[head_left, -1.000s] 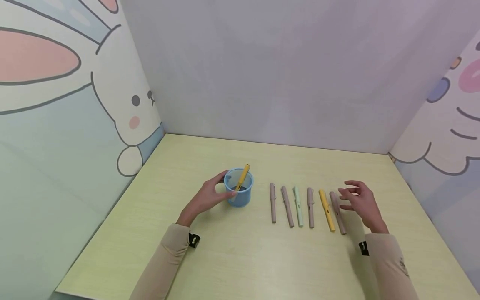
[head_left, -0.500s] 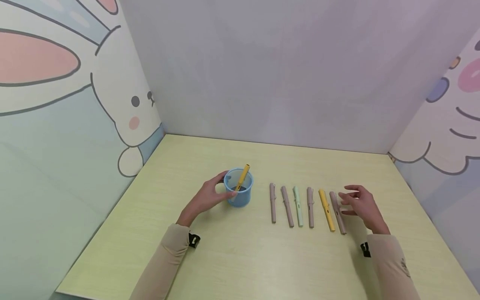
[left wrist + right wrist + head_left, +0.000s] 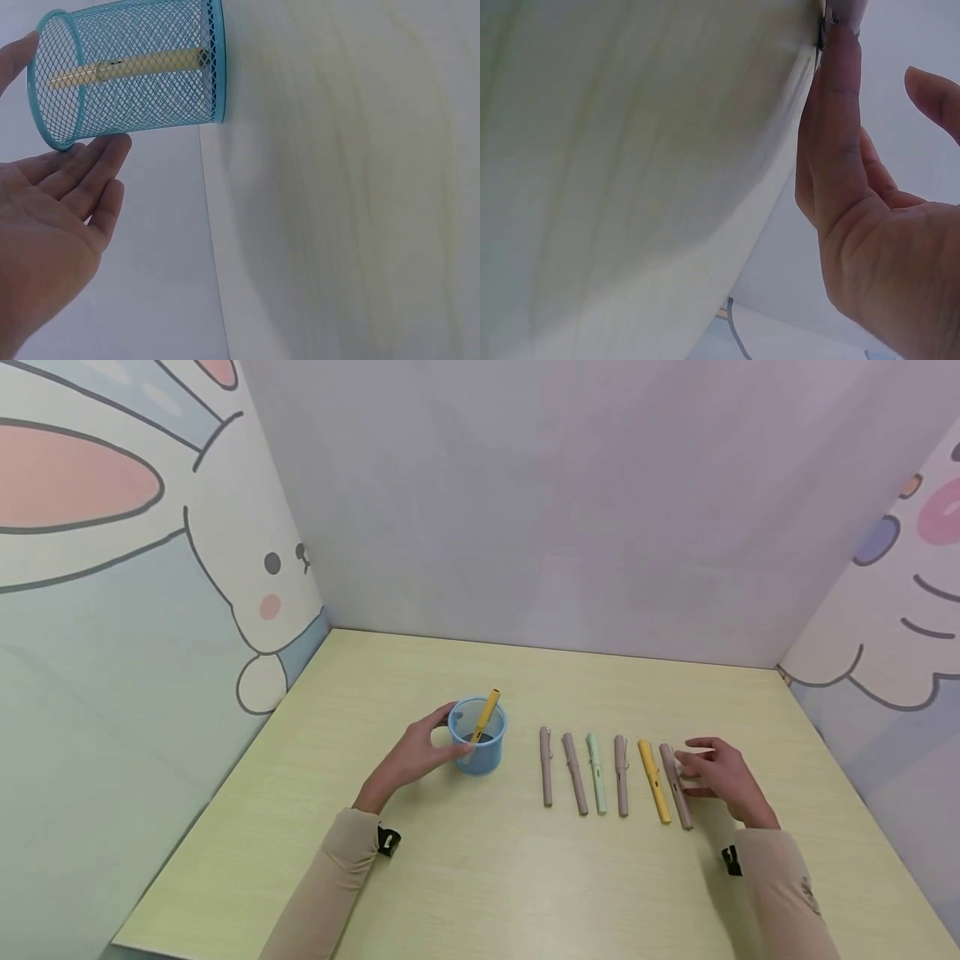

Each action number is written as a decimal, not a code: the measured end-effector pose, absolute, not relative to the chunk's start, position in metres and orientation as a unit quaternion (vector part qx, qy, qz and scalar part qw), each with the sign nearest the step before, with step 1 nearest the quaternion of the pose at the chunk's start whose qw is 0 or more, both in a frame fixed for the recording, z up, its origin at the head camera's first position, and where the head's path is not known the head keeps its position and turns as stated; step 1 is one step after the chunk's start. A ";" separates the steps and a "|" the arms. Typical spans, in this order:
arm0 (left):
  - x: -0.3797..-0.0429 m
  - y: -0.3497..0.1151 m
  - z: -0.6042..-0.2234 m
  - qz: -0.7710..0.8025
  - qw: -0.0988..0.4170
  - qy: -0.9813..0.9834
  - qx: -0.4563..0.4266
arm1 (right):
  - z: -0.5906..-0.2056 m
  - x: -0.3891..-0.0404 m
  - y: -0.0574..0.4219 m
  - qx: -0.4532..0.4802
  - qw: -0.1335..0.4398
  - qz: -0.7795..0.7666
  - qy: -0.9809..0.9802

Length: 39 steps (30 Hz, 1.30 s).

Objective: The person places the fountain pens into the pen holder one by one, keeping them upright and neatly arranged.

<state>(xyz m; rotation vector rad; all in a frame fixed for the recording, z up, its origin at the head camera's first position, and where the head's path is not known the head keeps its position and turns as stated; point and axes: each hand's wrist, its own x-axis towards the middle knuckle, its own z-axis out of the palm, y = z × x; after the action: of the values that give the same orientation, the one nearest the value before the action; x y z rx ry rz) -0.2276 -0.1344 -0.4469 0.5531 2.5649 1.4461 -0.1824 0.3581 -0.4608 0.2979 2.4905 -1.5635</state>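
My left hand holds a blue mesh pen cup from its left side, thumb at the near rim and fingers behind. A yellow pen leans inside the cup, and the left wrist view shows that pen through the mesh. At the right end of a row of pens lies a mauve pen. Right beside it is my right hand, fingertips at the pen's upper right side. In the right wrist view, the thumb stands apart from the fingers, whose tips meet the pen's end.
Left of that pen lie a yellow pen, a mauve pen, a light green pen and two more mauve pens, one the leftmost pen. All rest on the pale wooden table. Walls printed with cartoon animals flank the table.
My right hand has come down and slightly nearer, its fingers now right at the rightmost mauve pen. The left hand and the cup have stayed in place.
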 end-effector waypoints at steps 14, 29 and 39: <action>-0.227 -0.135 -0.447 0.483 0.075 0.853 0.184 | -0.460 -0.184 0.354 0.093 0.114 -0.510 0.847; -0.228 -0.135 -0.447 0.486 0.073 0.850 0.188 | -0.459 -0.190 0.352 0.095 0.134 -0.489 0.857; -0.228 -0.135 -0.448 0.487 0.073 0.850 0.187 | -0.463 -0.195 0.351 0.092 0.150 -0.462 0.869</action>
<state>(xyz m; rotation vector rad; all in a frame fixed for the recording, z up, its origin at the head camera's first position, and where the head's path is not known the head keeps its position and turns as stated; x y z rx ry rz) -0.2285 -0.1349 -0.4477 0.5612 2.5530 1.4617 -0.1949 0.3508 -0.4628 0.2642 2.4968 -1.3262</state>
